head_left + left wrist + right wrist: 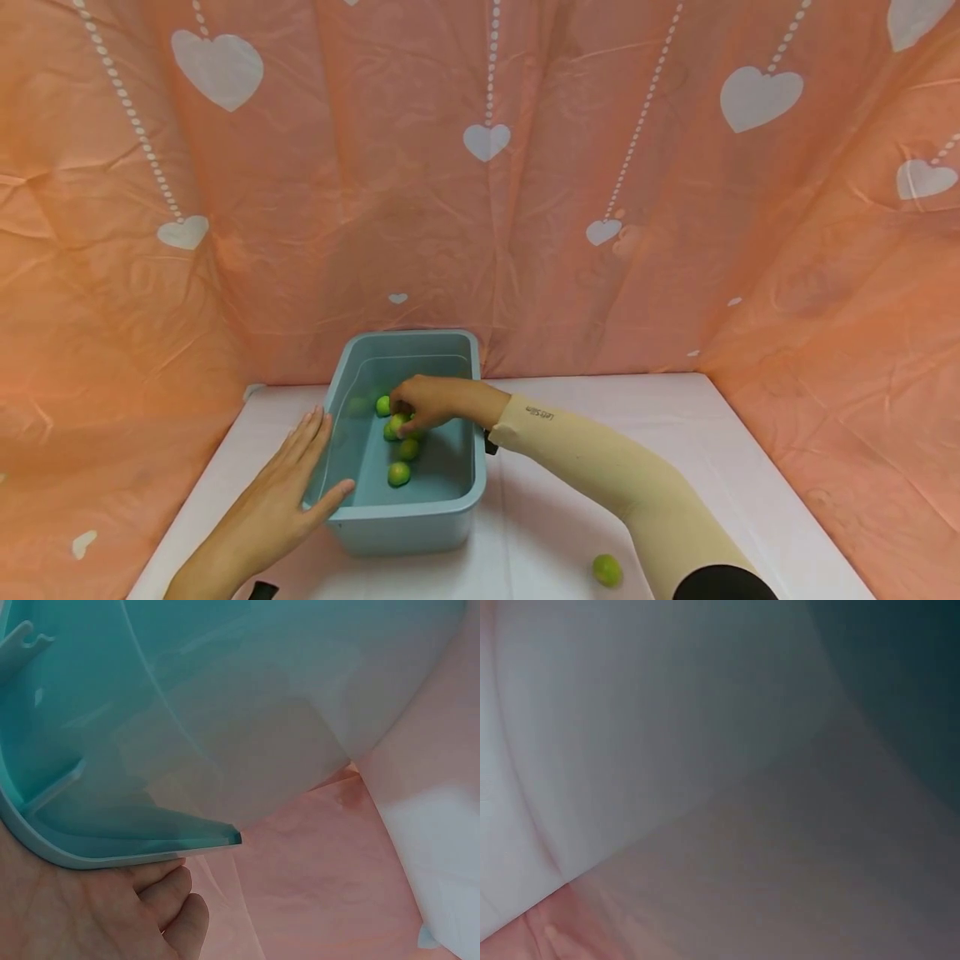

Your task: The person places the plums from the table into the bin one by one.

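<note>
A blue-grey plastic bin (pixel 408 507) stands on the table, several green limes (pixel 398 474) lying on its floor. My right hand (pixel 431 402) reaches over the bin's right rim, its thumb and curled fingers around a lime (pixel 400 420) among the others. In the right wrist view only blurred bin wall shows, without the fingers. My left hand (pixel 288 492) lies along the bin's left side with straight fingers, the thumb over the near left corner. The left wrist view shows that hand (pixel 97 911) against the outside of the bin's rim (pixel 105 861).
A single lime (pixel 607 570) lies on the white tabletop (pixel 555 508) to the right of the bin, beside my right sleeve (pixel 600 458). A pinkish-orange curtain (pixel 420 208) with white hearts hangs behind the table and on both sides.
</note>
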`<act>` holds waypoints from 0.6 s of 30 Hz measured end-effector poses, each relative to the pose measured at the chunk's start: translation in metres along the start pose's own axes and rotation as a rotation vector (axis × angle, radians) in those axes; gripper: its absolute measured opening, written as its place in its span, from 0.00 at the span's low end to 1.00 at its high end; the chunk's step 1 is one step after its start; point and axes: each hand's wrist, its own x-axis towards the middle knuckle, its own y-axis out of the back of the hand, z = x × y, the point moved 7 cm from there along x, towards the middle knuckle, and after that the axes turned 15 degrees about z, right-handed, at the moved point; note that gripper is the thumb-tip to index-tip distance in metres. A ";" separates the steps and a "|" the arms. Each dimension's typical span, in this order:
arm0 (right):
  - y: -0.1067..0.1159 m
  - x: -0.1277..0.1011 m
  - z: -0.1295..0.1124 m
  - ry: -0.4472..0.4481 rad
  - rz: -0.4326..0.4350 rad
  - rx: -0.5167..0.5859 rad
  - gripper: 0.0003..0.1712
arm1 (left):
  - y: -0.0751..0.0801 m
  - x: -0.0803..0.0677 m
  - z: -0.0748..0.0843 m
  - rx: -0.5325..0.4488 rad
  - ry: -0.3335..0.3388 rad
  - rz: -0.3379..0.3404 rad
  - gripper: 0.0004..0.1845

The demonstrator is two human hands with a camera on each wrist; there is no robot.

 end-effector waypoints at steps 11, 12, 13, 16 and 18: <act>0.012 -0.006 0.000 0.017 0.067 0.066 0.16 | -0.001 0.001 0.001 -0.001 -0.005 0.008 0.51; 0.015 -0.007 0.000 0.016 0.083 0.078 0.15 | -0.001 0.001 0.001 -0.002 -0.003 0.007 0.51; 0.019 -0.009 -0.001 0.016 0.097 0.093 0.15 | -0.001 0.000 0.001 -0.002 -0.002 0.008 0.51; 0.032 -0.015 -0.003 0.017 0.144 0.104 0.15 | -0.001 0.000 0.000 -0.003 0.008 0.002 0.51; 0.039 -0.020 -0.003 0.012 0.172 0.111 0.17 | -0.001 0.001 0.000 -0.003 0.014 -0.006 0.52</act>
